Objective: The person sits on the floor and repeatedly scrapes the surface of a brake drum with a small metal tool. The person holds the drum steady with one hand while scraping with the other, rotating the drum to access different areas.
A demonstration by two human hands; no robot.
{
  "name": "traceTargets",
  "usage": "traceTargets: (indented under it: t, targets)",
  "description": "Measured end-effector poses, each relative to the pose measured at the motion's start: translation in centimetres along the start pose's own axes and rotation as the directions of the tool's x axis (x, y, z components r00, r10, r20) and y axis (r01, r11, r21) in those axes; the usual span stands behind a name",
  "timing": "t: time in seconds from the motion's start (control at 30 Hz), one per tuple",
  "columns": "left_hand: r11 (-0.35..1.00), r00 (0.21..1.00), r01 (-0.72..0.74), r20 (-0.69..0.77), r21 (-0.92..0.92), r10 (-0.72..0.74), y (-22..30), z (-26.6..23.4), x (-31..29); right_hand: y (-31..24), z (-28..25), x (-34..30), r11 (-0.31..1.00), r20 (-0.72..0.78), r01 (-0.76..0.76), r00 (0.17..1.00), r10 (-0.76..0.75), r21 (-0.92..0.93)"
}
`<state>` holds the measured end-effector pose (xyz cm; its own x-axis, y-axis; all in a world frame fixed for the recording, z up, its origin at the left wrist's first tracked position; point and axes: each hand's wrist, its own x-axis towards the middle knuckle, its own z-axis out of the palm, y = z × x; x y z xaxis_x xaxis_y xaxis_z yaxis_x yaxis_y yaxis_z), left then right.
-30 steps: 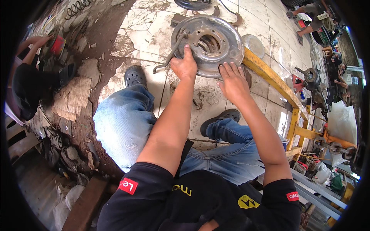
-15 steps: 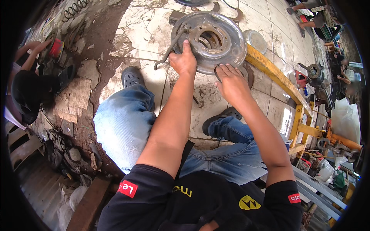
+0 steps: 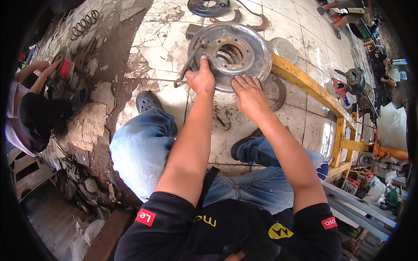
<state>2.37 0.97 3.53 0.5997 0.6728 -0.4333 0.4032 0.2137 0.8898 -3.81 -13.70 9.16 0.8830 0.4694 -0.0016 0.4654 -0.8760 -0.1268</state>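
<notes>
A round, worn metal brake backing plate (image 3: 257, 48) is in front of me, with a large central hole ringed by bolt holes. My left hand (image 3: 201, 79) grips its near left side, thumb on top and the other fingers hidden underneath. Beside that thumb, a dark bent lever or cable (image 3: 185, 71) hangs off the plate's left edge. My right hand (image 3: 250, 92) is closed over the near rim, its fingers lying on the upper face and pressed together; what its palm covers is hidden. A curved brake shoe (image 3: 279, 93) lies on the tiles to the right.
Another dark backing plate (image 3: 209, 8) and brake shoes (image 3: 260, 24) lie beyond. A yellow metal frame (image 3: 313, 89) runs along my right, near a round clear lid (image 3: 284, 50). At the left, another person's hands (image 3: 50, 69) hold a red-sided round part (image 3: 66, 68). A coil spring (image 3: 85, 24) lies far left.
My right hand has shifted from the plate's outer edge onto its near rim. A dark edge seen earlier under that hand is now out of sight. My left hand keeps its grip.
</notes>
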Motion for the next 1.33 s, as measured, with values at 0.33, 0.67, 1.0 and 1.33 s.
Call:
traceTargets:
  t: [0.33, 0.67, 1.0, 1.33]
  targets:
    - [0.996, 0.997, -0.021, 0.067, -0.083, 0.027, -3.6, -1.1, 1.0, -0.6, 3.0, -2.4, 0.997, -0.165, -0.001, 0.986, 0.014, 0.080]
    - [0.858, 0.947, 0.184, 0.322, -0.480, -0.023, -6.5, -4.1, 2.5, -0.9, 3.7, -6.0, 0.992, -0.151, 0.097, 0.985, -0.084, 0.085]
    - [0.780, 0.880, 0.332, 0.473, -0.531, -0.053, -5.9, -2.9, 2.1, -1.2, 2.5, -4.9, 1.000, -0.045, -0.007, 0.999, 0.008, 0.007]
    - [0.893, 0.910, 0.205, 0.415, -0.402, -0.022, -4.9, -2.0, 1.3, -1.5, 1.4, -4.7, 0.998, 0.023, -0.064, 0.998, 0.064, -0.026]
